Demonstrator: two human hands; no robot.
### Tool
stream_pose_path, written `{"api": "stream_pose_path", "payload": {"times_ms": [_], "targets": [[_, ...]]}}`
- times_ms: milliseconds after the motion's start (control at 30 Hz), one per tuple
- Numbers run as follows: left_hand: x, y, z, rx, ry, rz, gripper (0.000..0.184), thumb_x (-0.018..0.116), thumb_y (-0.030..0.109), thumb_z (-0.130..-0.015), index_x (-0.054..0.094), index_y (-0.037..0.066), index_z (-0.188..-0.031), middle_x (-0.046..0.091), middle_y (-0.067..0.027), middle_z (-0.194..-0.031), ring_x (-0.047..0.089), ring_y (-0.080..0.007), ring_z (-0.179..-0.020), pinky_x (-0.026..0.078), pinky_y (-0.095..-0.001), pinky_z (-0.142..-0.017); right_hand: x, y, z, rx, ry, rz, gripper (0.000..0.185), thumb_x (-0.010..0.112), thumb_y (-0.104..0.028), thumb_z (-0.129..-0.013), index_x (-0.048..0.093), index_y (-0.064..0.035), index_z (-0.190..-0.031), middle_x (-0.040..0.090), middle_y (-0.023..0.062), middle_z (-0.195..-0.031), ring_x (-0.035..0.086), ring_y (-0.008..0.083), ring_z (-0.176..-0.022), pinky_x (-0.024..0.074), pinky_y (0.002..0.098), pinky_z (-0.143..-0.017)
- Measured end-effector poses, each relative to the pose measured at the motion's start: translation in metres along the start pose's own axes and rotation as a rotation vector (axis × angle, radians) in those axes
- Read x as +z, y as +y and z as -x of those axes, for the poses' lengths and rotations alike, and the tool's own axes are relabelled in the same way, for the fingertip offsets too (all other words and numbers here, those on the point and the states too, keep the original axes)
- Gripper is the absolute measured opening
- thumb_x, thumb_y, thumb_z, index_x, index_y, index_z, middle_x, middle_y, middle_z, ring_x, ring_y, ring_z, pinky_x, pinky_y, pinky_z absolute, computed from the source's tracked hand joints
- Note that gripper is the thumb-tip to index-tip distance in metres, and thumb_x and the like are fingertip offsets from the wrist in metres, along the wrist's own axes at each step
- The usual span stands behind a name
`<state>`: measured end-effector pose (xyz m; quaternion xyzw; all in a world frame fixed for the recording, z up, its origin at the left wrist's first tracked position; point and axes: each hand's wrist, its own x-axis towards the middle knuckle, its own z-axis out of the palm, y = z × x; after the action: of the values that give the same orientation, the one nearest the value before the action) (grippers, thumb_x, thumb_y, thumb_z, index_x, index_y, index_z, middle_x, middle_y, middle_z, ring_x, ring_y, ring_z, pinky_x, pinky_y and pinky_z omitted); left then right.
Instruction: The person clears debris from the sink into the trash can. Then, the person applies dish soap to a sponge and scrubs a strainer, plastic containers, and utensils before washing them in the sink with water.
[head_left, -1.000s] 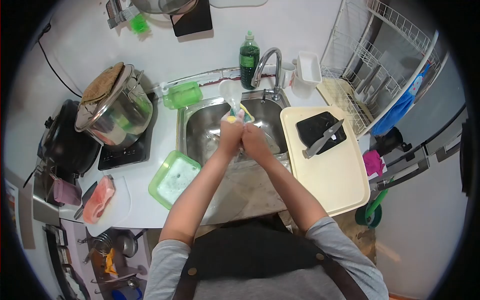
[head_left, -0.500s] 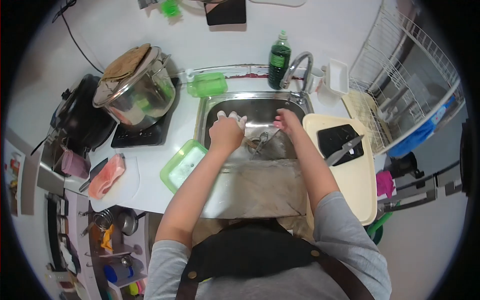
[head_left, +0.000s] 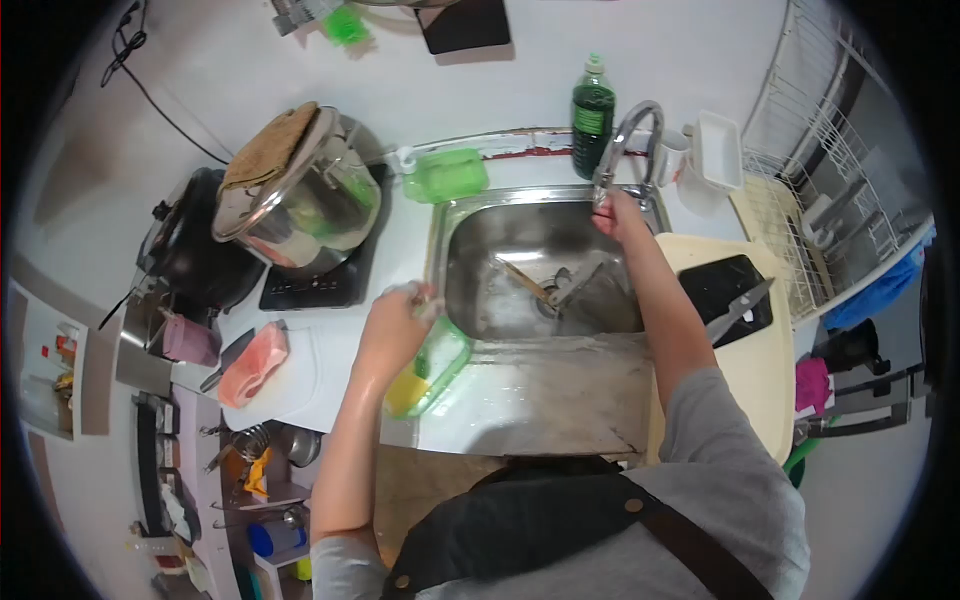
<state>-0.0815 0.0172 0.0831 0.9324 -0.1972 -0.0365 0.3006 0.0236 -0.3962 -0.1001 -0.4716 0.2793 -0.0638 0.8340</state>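
My left hand [head_left: 397, 318], with suds on its fingers, hovers over the far side of a green-rimmed soap container [head_left: 455, 365]. Its fingers look loosely bent and apart, slightly blurred, with nothing visible in them. A yellow-and-green sponge [head_left: 408, 388] lies in the container, partly hidden by my forearm. At the curved metal faucet [head_left: 655, 125], my right hand [head_left: 620, 217] has its fingers curled at the spout's lower end; the exact contact is partly hidden. Down in the steel sink [head_left: 480, 245] lie a wooden-handled utensil [head_left: 525, 282] and a metal utensil [head_left: 578, 285] near the drain.
On the right, a cream tray [head_left: 755, 400] holds a black board [head_left: 715, 290] and a knife [head_left: 740, 308]. Dish soap [head_left: 592, 125] stands behind the sink. To the left are a large pot [head_left: 310, 205] on a cooktop [head_left: 320, 285] and raw meat [head_left: 255, 365] on a board.
My left hand has moved from above the sink to the left, over the soap container. My right hand has risen to the faucet. The sponge now shows in the container.
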Motion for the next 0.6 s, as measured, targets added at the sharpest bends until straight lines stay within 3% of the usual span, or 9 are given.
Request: {"api": "stream_pose_path", "payload": {"times_ms": [33, 67, 100, 133, 233, 333, 400, 500, 600], "targets": [[0.011, 0.015, -0.011, -0.007, -0.03, 0.16, 0.026, 0.061, 0.018, -0.078, 0.061, -0.001, -0.096, 0.063, -0.0188, -0.086, 0.062, -0.0284, -0.083, 0.047, -0.0338, -0.076, 0.015, -0.009, 0.021, -0.1, -0.32, 0.073, 0.018, 0.053, -0.017, -0.08, 0.056, -0.0007, -0.086, 0.059, 0.0077, -0.071, 0.058, 0.0187, -0.057, 0.0487, 0.0285, -0.048], [0.022, 0.031, -0.024, 0.027, -0.07, 0.218, 0.025, 0.059, 0.017, -0.079, 0.061, -0.001, -0.095, 0.064, -0.0163, -0.081, 0.063, -0.0248, -0.077, 0.047, -0.0318, -0.072, 0.042, -0.029, 0.072, 0.012, -0.306, 0.16, 0.015, 0.054, -0.015, -0.081, 0.058, -0.001, -0.084, 0.061, 0.0079, -0.072, 0.059, 0.0181, -0.058, 0.0482, 0.0273, -0.049], [0.038, 0.04, -0.041, 0.053, -0.155, 0.234, 0.025, 0.059, 0.018, -0.079, 0.062, -0.001, -0.095, 0.064, -0.0141, -0.079, 0.062, -0.0208, -0.072, 0.047, -0.0302, -0.069, 0.049, -0.037, 0.083, 0.156, -0.473, 0.312, 0.021, 0.058, -0.02, -0.081, 0.06, 0.0002, -0.087, 0.063, 0.0097, -0.074, 0.06, 0.0176, -0.06, 0.0481, 0.0257, -0.052], [0.065, 0.036, -0.064, 0.009, -0.275, 0.287, 0.023, 0.057, 0.018, -0.08, 0.062, 0.0, -0.093, 0.062, -0.0096, -0.073, 0.06, -0.0182, -0.069, 0.046, -0.0302, -0.067, 0.066, -0.048, 0.119, 0.111, -0.384, 0.496, 0.023, 0.058, -0.021, -0.083, 0.061, 0.0011, -0.087, 0.063, 0.0093, -0.076, 0.06, 0.0164, -0.062, 0.0478, 0.0239, -0.053], [0.141, 0.041, -0.116, -0.161, -0.628, 0.789, 0.023, 0.054, 0.016, -0.083, 0.059, 0.003, -0.101, 0.06, -0.0043, -0.076, 0.058, -0.0154, -0.067, 0.048, -0.0283, -0.066, 0.065, -0.065, 0.134, 0.048, -0.733, 0.546, 0.022, 0.054, -0.019, -0.086, 0.061, 0.0017, -0.089, 0.064, 0.0087, -0.077, 0.059, 0.0146, -0.062, 0.0462, 0.022, -0.053], [0.207, 0.056, -0.145, -0.184, -0.815, 1.159, 0.025, 0.051, 0.014, -0.086, 0.055, 0.005, -0.109, 0.059, -0.0031, -0.085, 0.058, -0.0126, -0.069, 0.05, -0.0256, -0.07, 0.071, -0.085, 0.168, -0.02, -0.525, 0.578, 0.022, 0.052, -0.017, -0.087, 0.061, 0.0022, -0.091, 0.062, 0.0067, -0.074, 0.058, 0.0124, -0.062, 0.0434, 0.0206, -0.051], [0.231, 0.072, -0.15, -0.152, -0.857, 1.479, 0.025, 0.052, 0.014, -0.086, 0.054, 0.005, -0.11, 0.059, -0.0033, -0.089, 0.059, -0.0136, -0.073, 0.05, -0.0272, -0.075, 0.06, -0.091, 0.171, -0.016, -0.558, 0.587, 0.021, 0.051, -0.017, -0.087, 0.061, 0.002, -0.091, 0.061, 0.0057, -0.073, 0.057, 0.0113, -0.061, 0.0438, 0.02, -0.052], [0.226, 0.093, -0.16, -0.136, -0.858, 1.314, 0.026, 0.055, 0.01, -0.085, 0.053, 0.006, -0.11, 0.06, -0.0028, -0.094, 0.06, -0.0144, -0.08, 0.049, -0.0286, -0.08, 0.038, -0.097, 0.171, -0.112, -0.389, 0.612, 0.018, 0.052, -0.016, -0.087, 0.061, -0.0002, -0.09, 0.059, 0.0031, -0.071, 0.055, 0.0093, -0.06, 0.0444, 0.02, -0.052], [0.217, 0.101, -0.178, -0.078, -0.876, 0.873, 0.025, 0.063, 0.01, -0.078, 0.061, 0.005, -0.102, 0.063, -0.0039, -0.093, 0.061, -0.0158, -0.082, 0.05, -0.0279, -0.077, 0.01, -0.084, 0.145, -0.194, -0.149, 0.429, 0.016, 0.051, -0.015, -0.085, 0.061, -0.0021, -0.087, 0.058, 0.0028, -0.07, 0.055, 0.0116, -0.059, 0.0463, 0.0237, -0.054]]}}
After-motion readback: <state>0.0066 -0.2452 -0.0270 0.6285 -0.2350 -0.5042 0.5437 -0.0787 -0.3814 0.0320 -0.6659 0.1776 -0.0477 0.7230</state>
